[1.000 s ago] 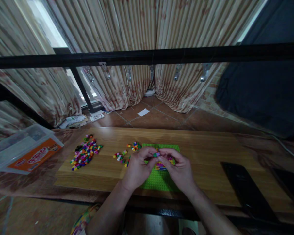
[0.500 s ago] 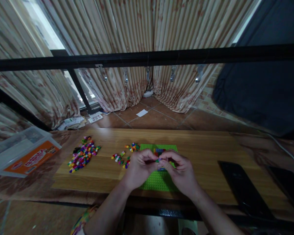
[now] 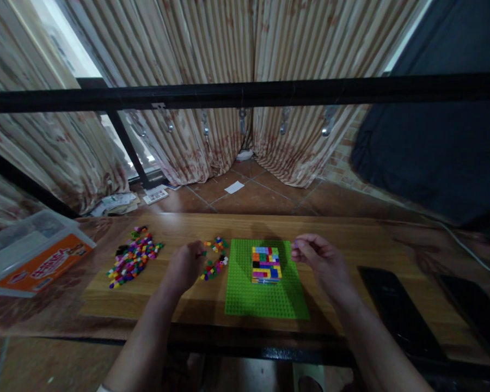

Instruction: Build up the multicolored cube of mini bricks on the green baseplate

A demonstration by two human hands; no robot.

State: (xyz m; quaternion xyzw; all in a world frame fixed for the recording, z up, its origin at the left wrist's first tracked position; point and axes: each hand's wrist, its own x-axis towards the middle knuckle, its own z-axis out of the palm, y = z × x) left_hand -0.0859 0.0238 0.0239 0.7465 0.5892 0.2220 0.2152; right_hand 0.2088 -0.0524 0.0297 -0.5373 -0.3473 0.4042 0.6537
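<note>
A green baseplate lies on the wooden table, with a block of many-coloured bricks built on its upper middle. My left hand rests curled on the small scatter of loose bricks left of the plate; its fingertips are hidden. My right hand hovers just right of the plate, fingers pinched together on a tiny piece that I cannot make out. A bigger heap of loose bricks lies farther left.
A clear plastic box with an orange label stands at the table's left end. Two dark flat objects lie to the right. A black bar crosses the view above, with curtains and a tiled floor beyond the table.
My hands were together over the brick block. They have parted: the left went to the loose bricks, the right drew off to the plate's right, leaving the block uncovered.
</note>
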